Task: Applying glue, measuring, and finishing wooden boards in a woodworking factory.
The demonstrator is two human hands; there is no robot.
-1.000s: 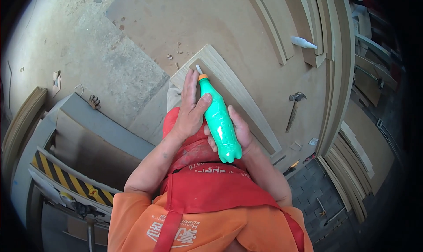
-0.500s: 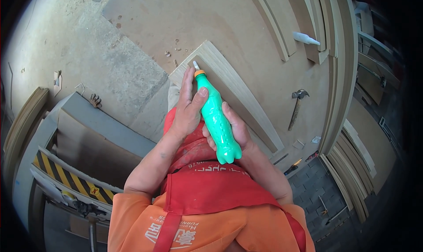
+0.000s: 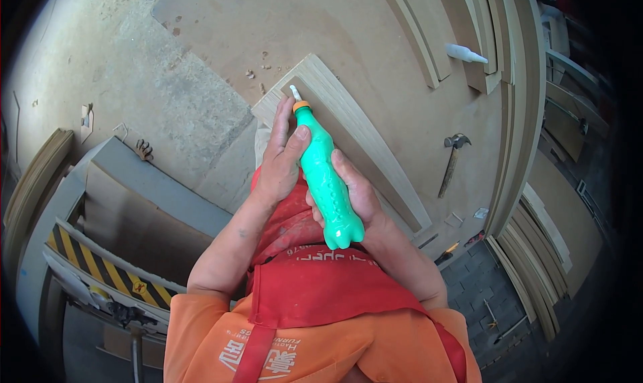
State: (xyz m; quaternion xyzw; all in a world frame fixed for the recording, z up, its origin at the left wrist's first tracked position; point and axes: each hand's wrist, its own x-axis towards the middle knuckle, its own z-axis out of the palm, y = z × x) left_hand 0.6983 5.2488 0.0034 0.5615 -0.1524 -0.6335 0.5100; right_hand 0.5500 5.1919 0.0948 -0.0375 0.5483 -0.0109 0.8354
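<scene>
A green plastic squeeze bottle (image 3: pixel 327 175) with an orange cap and a white-tipped nozzle lies slantwise between my two hands, its nozzle pointing away from me. My right hand (image 3: pixel 355 189) is wrapped round the lower body, with fingertips showing on the other side. My left hand (image 3: pixel 281 159) supports the neck, thumb on top and fingers stretched along it. Under the nozzle is a wooden panel (image 3: pixel 358 135) with pale wood-grain borders and a brown middle strip. White matter shows at the nozzle tip; whether the tip touches the panel I cannot tell.
A claw hammer (image 3: pixel 452 162) lies to the right of the panel. Beyond it, a white nozzle bottle (image 3: pixel 465 53) rests among long boards (image 3: pixel 418 31). At left stands a grey frame (image 3: pixel 157 189) with a black-and-yellow striped strip (image 3: pixel 107 266). Small wood scraps (image 3: pixel 250 74) lie past the panel.
The bottle and both hands have shifted slightly left and away from me. More white shows at the nozzle tip. Both hands keep their hold.
</scene>
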